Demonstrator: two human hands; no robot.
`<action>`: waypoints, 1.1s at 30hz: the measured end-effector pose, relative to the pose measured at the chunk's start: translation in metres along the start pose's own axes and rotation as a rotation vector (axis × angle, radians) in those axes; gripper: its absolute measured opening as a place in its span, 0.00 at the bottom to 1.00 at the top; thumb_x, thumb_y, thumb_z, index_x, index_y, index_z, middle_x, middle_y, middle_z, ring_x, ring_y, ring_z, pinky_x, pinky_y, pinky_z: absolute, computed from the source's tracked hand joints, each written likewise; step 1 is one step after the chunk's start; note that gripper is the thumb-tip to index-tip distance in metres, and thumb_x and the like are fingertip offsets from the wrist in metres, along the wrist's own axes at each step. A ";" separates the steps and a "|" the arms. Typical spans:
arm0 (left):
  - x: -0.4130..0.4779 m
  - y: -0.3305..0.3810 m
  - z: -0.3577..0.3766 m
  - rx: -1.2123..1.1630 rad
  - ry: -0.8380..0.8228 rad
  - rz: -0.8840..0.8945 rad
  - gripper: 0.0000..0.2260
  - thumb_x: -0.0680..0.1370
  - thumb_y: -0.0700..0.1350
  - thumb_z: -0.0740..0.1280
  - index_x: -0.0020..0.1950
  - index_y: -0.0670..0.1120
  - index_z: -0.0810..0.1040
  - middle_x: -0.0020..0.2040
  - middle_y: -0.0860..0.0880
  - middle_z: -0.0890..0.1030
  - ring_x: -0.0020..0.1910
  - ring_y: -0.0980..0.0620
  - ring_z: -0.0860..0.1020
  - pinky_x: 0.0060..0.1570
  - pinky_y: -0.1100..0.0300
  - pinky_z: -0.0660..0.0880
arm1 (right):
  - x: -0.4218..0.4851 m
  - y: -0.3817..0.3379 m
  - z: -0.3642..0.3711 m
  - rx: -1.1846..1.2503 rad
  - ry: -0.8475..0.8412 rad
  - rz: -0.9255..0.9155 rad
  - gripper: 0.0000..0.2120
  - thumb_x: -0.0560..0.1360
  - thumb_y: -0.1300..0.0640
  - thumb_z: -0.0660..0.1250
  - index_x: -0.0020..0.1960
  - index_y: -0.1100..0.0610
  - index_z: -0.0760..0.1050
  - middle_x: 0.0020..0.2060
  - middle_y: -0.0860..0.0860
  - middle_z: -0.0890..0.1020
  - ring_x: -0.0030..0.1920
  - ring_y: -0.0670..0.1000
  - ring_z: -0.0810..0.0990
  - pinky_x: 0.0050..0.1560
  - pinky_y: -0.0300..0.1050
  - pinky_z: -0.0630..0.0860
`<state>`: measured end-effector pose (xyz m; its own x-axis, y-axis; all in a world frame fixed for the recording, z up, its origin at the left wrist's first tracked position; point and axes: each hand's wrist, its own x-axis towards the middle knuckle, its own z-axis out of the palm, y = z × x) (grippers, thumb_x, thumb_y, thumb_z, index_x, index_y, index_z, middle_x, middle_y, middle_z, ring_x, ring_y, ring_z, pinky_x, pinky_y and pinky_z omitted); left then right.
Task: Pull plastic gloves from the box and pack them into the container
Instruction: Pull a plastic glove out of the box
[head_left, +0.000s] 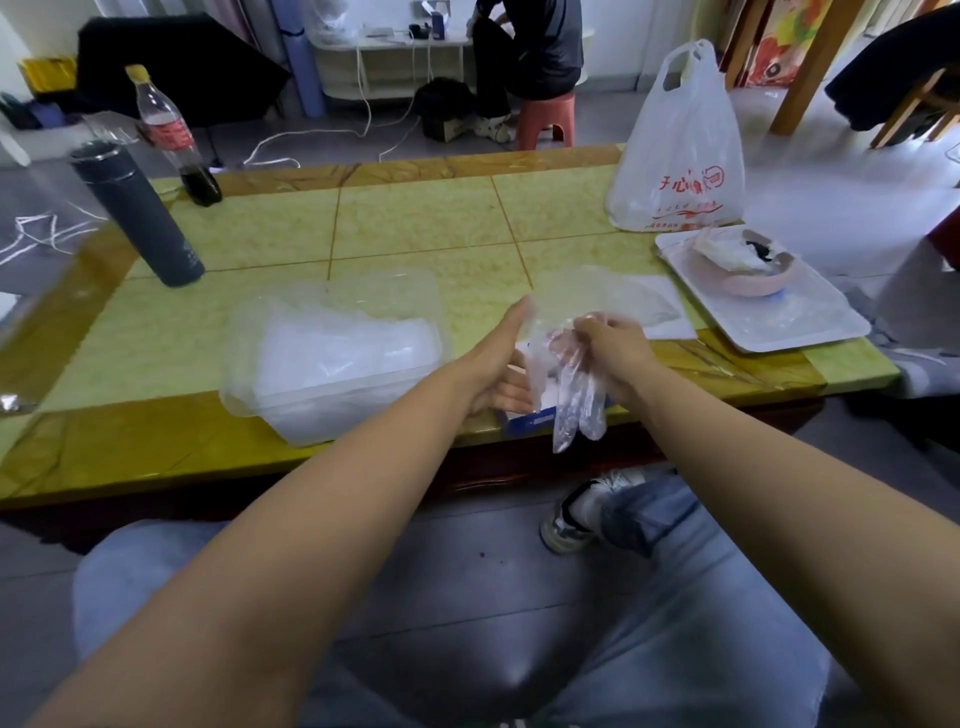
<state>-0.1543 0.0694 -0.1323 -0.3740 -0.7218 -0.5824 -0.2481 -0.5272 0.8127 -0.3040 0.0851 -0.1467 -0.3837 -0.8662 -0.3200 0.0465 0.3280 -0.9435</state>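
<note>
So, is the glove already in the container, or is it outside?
Outside. Both the left hand and the right hand hold the glove to the right of the container, its fingers hanging down.

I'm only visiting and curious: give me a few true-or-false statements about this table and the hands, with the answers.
1. Both the left hand and the right hand hold a clear glove. True.
2. The container is empty. False: crumpled clear plastic already lies inside it.
3. The grey flask lies on its side. False: it stands on its base.
4. A white bag stands on the table next to a white tray. True.
5. The bottle is full. False: only a little dark drink is left at the bottom.
</note>
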 end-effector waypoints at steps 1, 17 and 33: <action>-0.002 -0.001 0.000 -0.026 -0.058 0.010 0.33 0.73 0.72 0.57 0.53 0.42 0.77 0.43 0.42 0.82 0.40 0.45 0.81 0.44 0.54 0.79 | 0.000 0.003 0.006 -0.027 -0.021 0.010 0.07 0.74 0.57 0.66 0.41 0.60 0.77 0.41 0.60 0.83 0.41 0.59 0.81 0.49 0.59 0.79; -0.064 0.009 -0.074 -0.148 0.419 0.437 0.10 0.77 0.40 0.56 0.35 0.42 0.68 0.23 0.48 0.75 0.22 0.46 0.72 0.22 0.63 0.66 | -0.025 -0.024 0.049 0.162 -0.134 0.048 0.17 0.79 0.41 0.58 0.56 0.55 0.72 0.45 0.51 0.83 0.40 0.50 0.80 0.47 0.47 0.74; -0.071 0.012 -0.201 0.433 0.455 0.308 0.14 0.71 0.51 0.76 0.44 0.43 0.76 0.30 0.48 0.75 0.26 0.52 0.70 0.25 0.62 0.67 | -0.022 -0.042 0.146 -0.234 -0.392 -0.250 0.16 0.72 0.64 0.72 0.58 0.60 0.73 0.37 0.56 0.80 0.33 0.50 0.79 0.42 0.46 0.79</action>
<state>0.0486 0.0238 -0.0847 -0.0961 -0.9756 -0.1973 -0.5600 -0.1109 0.8210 -0.1631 0.0360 -0.1126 0.0201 -0.9903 -0.1373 -0.2267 0.1292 -0.9654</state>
